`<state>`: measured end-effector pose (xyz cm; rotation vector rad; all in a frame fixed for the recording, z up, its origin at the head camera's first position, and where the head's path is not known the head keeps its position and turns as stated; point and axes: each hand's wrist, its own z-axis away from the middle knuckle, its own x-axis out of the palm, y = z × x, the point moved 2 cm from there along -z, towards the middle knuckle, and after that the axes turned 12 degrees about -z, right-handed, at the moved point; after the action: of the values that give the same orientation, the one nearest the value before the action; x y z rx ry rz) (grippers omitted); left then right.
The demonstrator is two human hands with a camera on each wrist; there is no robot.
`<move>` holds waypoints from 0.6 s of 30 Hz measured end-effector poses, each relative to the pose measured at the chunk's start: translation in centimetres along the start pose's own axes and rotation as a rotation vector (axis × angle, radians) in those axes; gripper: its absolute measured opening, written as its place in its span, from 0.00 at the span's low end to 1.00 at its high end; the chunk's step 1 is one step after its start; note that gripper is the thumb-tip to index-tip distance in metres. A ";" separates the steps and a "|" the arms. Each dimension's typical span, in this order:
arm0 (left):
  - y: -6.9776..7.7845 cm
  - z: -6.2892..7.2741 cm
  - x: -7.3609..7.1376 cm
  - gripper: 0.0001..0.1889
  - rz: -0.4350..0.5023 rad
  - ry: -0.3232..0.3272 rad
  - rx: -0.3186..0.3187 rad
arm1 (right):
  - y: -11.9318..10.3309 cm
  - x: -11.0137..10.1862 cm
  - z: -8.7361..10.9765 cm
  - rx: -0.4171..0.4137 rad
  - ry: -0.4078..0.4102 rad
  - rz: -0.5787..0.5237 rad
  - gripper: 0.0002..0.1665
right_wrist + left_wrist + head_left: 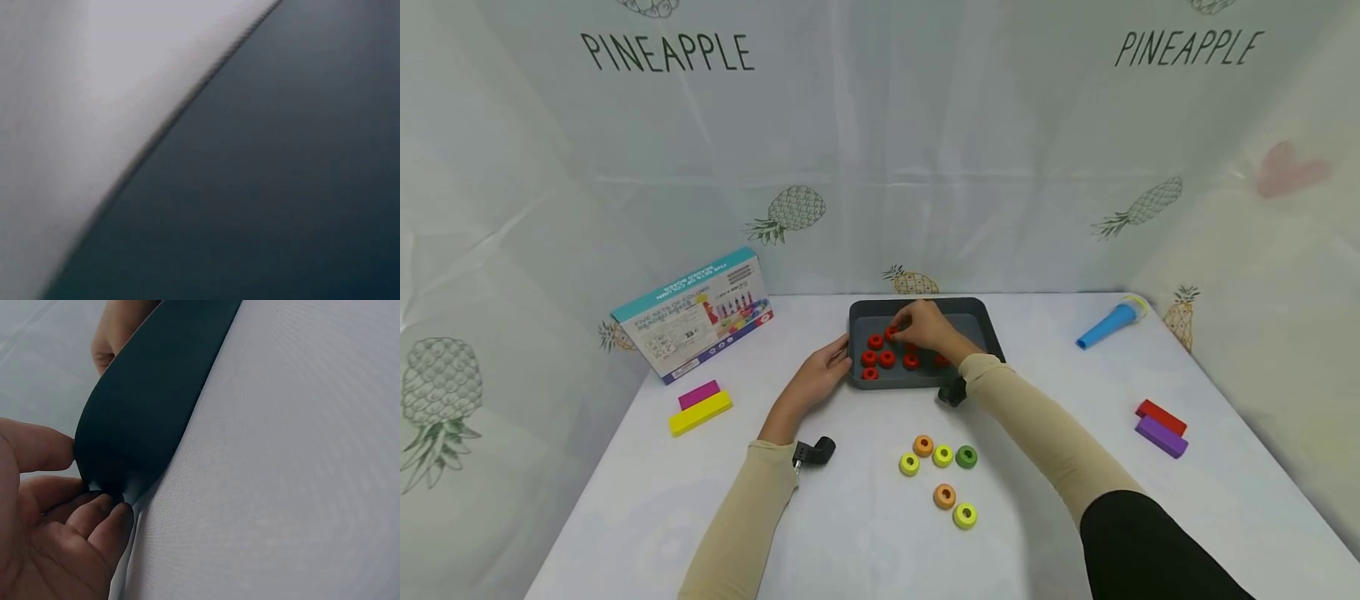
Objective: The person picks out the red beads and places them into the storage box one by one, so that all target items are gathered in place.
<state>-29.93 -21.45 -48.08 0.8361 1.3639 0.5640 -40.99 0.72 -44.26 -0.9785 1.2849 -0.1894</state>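
A dark grey tray (pixel 857 321) holds several small red rings (pixel 887 359). My left hand (pixel 817 377) grips the tray's left side; in the left wrist view the thumb touches the rim and the bent fingers (pixel 103 515) meet the wall lower down at a corner. Over the tray, my right hand (pixel 928 327) points downward and pinches a red ring (pixel 890 333) between thumb and fingertips. Its palm and forearm hide part of the tray and some rings. The right wrist view is blurred, with the dark tray (pixel 269 175) against white and no fingers visible.
Loose orange rings (pixel 944 497), yellow rings (pixel 966 516) and a green ring (pixel 967 457) lie in front of the tray. A printed box (pixel 696 317) leans at the back left near yellow (pixel 700 414) and magenta blocks. A blue toy microphone (pixel 1108 323), red and purple blocks (pixel 1162 437) sit right.
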 end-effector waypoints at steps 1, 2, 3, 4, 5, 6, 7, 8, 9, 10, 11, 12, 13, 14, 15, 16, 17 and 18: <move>0.0 -0.1 0.1 0.31 -0.004 0.000 0.001 | 0.1 -0.1 0.0 0.000 0.001 0.000 0.14; 0.0 -0.2 0.1 0.31 -0.006 0.000 0.001 | 0.2 -0.1 0.1 0.001 0.001 -0.003 0.14; 0.0 -0.2 0.1 0.31 -0.011 0.000 -0.001 | 0.3 -0.1 0.1 -0.001 0.000 -0.004 0.14; 0.0 -0.2 0.1 0.31 -0.011 0.000 -0.003 | 0.3 -0.2 0.1 -0.003 0.000 -0.007 0.14; 0.1 -0.2 0.2 0.31 -0.010 0.000 -0.005 | 0.4 -0.2 0.1 -0.006 0.000 -0.008 0.14; 0.1 -0.2 0.2 0.31 -0.012 0.000 -0.008 | 0.4 -0.3 0.2 -0.008 -0.001 -0.010 0.14; 0.1 -0.2 0.2 0.31 -0.013 -0.002 -0.008 | 0.4 -0.3 0.3 -0.013 0.000 -0.009 0.15; 0.1 -0.2 0.2 0.31 -0.010 -0.006 -0.008 | 0.3 -0.4 0.4 -0.015 0.003 -0.011 0.15; 0.2 -0.1 0.1 0.31 -0.008 -0.011 -0.006 | 0.2 -0.4 0.6 -0.019 0.008 -0.013 0.16; 0.1 -0.2 0.0 0.31 -0.001 -0.011 -0.005 | 0.0 -0.5 0.6 -0.022 0.016 -0.018 0.17; 0.1 -0.2 -0.2 0.31 -0.003 -0.010 -0.004 | -0.2 -0.6 0.7 -0.029 0.023 -0.021 0.19; 0.0 -0.2 -0.5 0.31 -0.008 -0.007 -0.005 | -0.4 -0.7 0.9 -0.032 0.029 -0.028 0.20; 0.0 -0.2 -0.8 0.32 -0.012 0.000 -0.006 | -0.7 -0.9 1.1 -0.039 0.034 -0.037 0.22; 0.0 -0.1 -1.2 0.32 -0.021 0.011 -0.008 | -1.0 -1.1 1.3 -0.044 0.036 -0.049 0.23; 0.1 0.0 -1.7 0.32 -0.035 0.023 -0.004 | -1.4 -1.2 1.5 -0.051 0.034 -0.056 0.25; 0.2 0.2 -2.1 0.32 -0.057 0.035 -0.004 | -1.7 -1.4 1.8 -0.058 0.029 -0.053 0.26; 0.5 0.3 -2.6 0.32 -0.088 0.045 0.001 | -2.0 -1.7 2.2 -0.066 0.022 -0.049 0.28; 0.8 0.4 -3.1 0.31 -0.119 0.055 0.011 | -2.3 -1.9 2.6 -0.071 0.014 -0.040 0.30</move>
<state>-29.91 -23.45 -45.53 0.7478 1.4574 0.4905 -38.48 1.80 -41.39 -1.0657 1.2927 -0.1835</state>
